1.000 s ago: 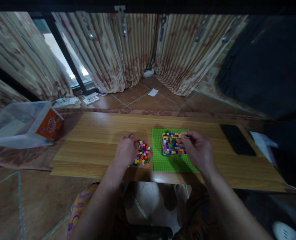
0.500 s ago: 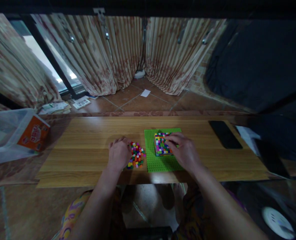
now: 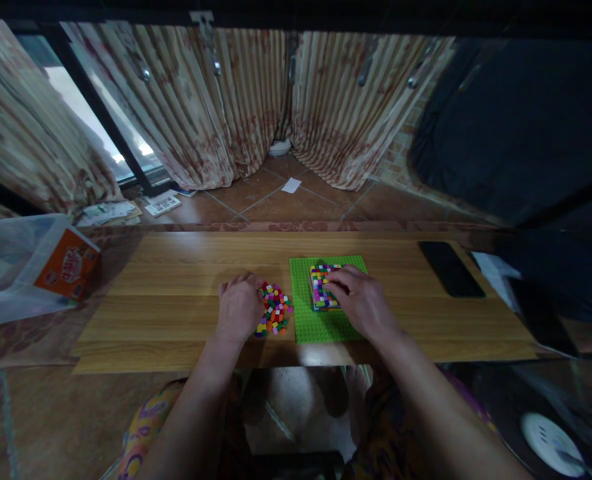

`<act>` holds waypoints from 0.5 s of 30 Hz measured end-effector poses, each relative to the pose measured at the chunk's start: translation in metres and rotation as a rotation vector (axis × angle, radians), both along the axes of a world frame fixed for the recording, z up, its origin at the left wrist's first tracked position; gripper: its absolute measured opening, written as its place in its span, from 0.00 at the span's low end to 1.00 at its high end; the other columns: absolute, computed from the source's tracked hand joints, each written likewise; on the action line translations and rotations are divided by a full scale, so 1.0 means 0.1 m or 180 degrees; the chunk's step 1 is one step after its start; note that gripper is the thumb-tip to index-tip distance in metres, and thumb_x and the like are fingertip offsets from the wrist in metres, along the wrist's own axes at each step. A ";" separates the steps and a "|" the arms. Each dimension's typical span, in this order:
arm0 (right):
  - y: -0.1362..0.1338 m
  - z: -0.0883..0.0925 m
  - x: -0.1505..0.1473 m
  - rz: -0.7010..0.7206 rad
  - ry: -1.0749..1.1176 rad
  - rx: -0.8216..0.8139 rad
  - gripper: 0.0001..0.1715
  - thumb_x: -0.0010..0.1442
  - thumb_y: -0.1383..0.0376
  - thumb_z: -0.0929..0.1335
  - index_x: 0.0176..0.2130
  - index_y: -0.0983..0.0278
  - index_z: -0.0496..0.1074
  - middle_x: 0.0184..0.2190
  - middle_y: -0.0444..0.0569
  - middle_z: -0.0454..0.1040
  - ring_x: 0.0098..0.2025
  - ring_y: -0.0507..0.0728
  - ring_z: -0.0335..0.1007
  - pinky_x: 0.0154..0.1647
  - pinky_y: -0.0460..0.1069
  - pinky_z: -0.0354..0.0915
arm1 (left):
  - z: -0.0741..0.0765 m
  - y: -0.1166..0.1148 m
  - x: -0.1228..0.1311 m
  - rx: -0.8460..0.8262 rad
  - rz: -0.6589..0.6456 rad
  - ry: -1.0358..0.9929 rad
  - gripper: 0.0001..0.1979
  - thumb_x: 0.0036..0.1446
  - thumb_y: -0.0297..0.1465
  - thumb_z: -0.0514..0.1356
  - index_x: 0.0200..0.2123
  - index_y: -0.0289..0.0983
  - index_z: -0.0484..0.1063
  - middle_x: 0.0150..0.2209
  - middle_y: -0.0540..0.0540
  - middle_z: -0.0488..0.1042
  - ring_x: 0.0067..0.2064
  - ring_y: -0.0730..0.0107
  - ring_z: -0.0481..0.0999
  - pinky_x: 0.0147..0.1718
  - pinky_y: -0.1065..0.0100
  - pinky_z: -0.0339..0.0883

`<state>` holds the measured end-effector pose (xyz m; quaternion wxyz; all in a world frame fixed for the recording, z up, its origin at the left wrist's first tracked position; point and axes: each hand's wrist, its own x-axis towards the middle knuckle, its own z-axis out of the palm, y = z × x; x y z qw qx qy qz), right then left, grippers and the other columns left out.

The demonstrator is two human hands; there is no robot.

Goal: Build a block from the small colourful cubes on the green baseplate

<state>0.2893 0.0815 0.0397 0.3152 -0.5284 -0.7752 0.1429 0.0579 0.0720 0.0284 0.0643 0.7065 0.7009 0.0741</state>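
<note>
My left hand [image 3: 240,305] lies palm down on the table, its bent fingers slightly apart, at the left edge of a pile of small multicoloured toy bricks [image 3: 276,308]. Nothing shows in its grasp. To the right of the pile lies a green studded baseplate [image 3: 303,328]. A low rectangular block of many coloured bricks [image 3: 319,293] sits on this plate. Over the block's right part is my right hand [image 3: 363,297], thumb and forefinger pinched together at its top. Whatever is between those fingertips is too small to make out. The hand covers part of the block.
A black phone [image 3: 451,269] lies on the right of the wooden table [image 3: 176,267]. At the left stands a clear plastic box [image 3: 16,267] with an orange label. Papers [image 3: 109,213] and a white card [image 3: 291,185] are on the tiled floor beyond, before the curtains [image 3: 246,113].
My right hand has shifted slightly left over the brick block, covering more of its middle. My left hand stays by the loose pile.
</note>
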 end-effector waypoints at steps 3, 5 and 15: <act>0.00 -0.03 0.01 0.0070 0.0004 0.0059 0.09 0.62 0.67 0.65 0.34 0.62 0.76 0.34 0.48 0.74 0.37 0.55 0.71 0.39 0.49 0.64 | -0.01 0.00 0.00 0.0024 -0.0019 -0.0020 0.16 0.54 0.24 0.50 0.40 0.41 0.75 0.40 0.45 0.78 0.45 0.57 0.75 0.43 0.59 0.63; 0.00 -0.04 0.01 0.0083 0.0023 0.0091 0.10 0.62 0.67 0.64 0.35 0.62 0.76 0.35 0.49 0.74 0.38 0.56 0.72 0.39 0.50 0.65 | -0.01 0.00 0.01 0.0026 0.0013 -0.0047 0.16 0.54 0.24 0.50 0.40 0.41 0.75 0.41 0.44 0.78 0.45 0.57 0.75 0.43 0.59 0.63; -0.02 -0.06 -0.03 -0.0125 -0.0098 0.0204 0.10 0.62 0.68 0.64 0.31 0.62 0.75 0.31 0.47 0.75 0.35 0.55 0.71 0.39 0.49 0.64 | 0.03 -0.02 0.02 -0.0069 -0.0013 -0.0134 0.15 0.54 0.25 0.51 0.41 0.40 0.75 0.42 0.44 0.78 0.46 0.56 0.74 0.45 0.58 0.63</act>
